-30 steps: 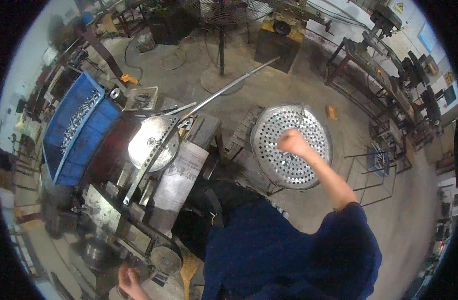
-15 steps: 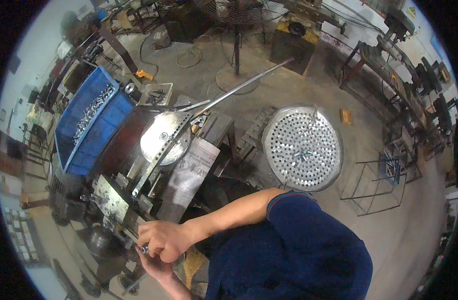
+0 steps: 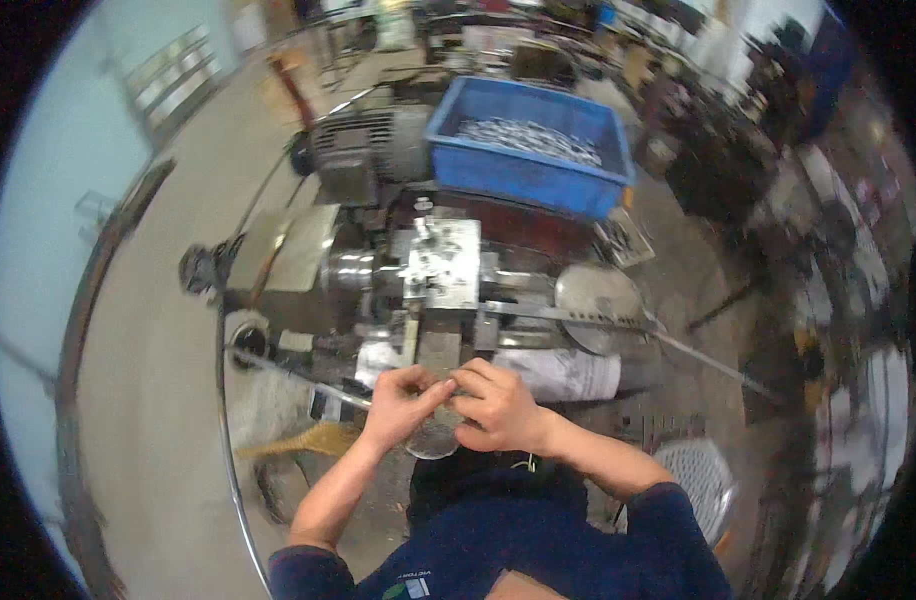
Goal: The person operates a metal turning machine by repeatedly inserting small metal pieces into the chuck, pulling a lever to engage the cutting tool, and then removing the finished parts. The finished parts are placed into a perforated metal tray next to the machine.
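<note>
My left hand [image 3: 405, 408] and my right hand [image 3: 498, 405] meet fingertip to fingertip in front of a small lathe-like machine. Both are closed in a pinch, thumbs against fingers. Whatever lies between the fingertips is hidden and blurred. Beyond them is the machine's bright metal block [image 3: 448, 262], with a spindle [image 3: 350, 270] on its left. A flat steel lever bar [image 3: 538, 312] runs right from the block, passing over a round metal disc [image 3: 598, 300]. A printed paper sheet [image 3: 568, 374] lies just right of my right hand.
A blue crate [image 3: 528, 172] of small metal pieces stands behind the machine, beside a motor [image 3: 363, 150]. The lever's long rod [image 3: 713, 362] juts out to the right. At lower right is a perforated round metal plate [image 3: 700, 485]; a thin metal rail [image 3: 226, 420] curves along the left.
My view has swung left, bringing the machine to the middle. The small metal cylinder that showed at my right fingers is no longer visible. Both hands remain together.
</note>
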The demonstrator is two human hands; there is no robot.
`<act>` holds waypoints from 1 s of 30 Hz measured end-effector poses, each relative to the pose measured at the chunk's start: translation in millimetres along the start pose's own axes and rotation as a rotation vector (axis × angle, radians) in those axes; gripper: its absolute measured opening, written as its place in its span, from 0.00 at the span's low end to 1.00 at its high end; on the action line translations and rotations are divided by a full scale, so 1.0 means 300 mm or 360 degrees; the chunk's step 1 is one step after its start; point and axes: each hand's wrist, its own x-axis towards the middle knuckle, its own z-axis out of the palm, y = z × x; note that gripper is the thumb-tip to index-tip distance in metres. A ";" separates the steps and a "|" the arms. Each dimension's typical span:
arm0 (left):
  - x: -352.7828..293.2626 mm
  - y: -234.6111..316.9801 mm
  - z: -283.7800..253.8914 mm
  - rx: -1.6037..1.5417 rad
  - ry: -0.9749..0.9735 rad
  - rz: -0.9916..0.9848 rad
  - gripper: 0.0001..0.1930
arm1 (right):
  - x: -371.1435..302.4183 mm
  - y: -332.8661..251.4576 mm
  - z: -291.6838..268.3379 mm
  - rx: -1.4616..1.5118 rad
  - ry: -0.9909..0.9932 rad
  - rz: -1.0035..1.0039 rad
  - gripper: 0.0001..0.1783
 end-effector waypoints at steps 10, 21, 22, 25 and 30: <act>-0.255 -0.043 -0.589 0.0489 0.0937 -0.0088 0.10 | 0.393 0.231 0.098 -0.0506 -0.0665 0.0152 0.17; -0.772 -0.351 -0.710 0.0928 0.1226 -0.0703 0.17 | 0.499 0.468 0.310 -0.0526 -0.0763 0.0482 0.15; -0.765 -0.387 -0.707 0.1165 0.1220 -0.0785 0.16 | 0.513 0.448 0.306 -0.0541 -0.0790 0.0467 0.16; -0.721 -0.426 -0.726 0.1426 0.1194 -0.0897 0.14 | 0.502 0.473 0.339 -0.0553 -0.0711 0.0372 0.14; -0.717 -0.492 -0.785 0.1712 0.1167 -0.0869 0.12 | 0.526 0.477 0.344 -0.0574 -0.0755 0.0102 0.15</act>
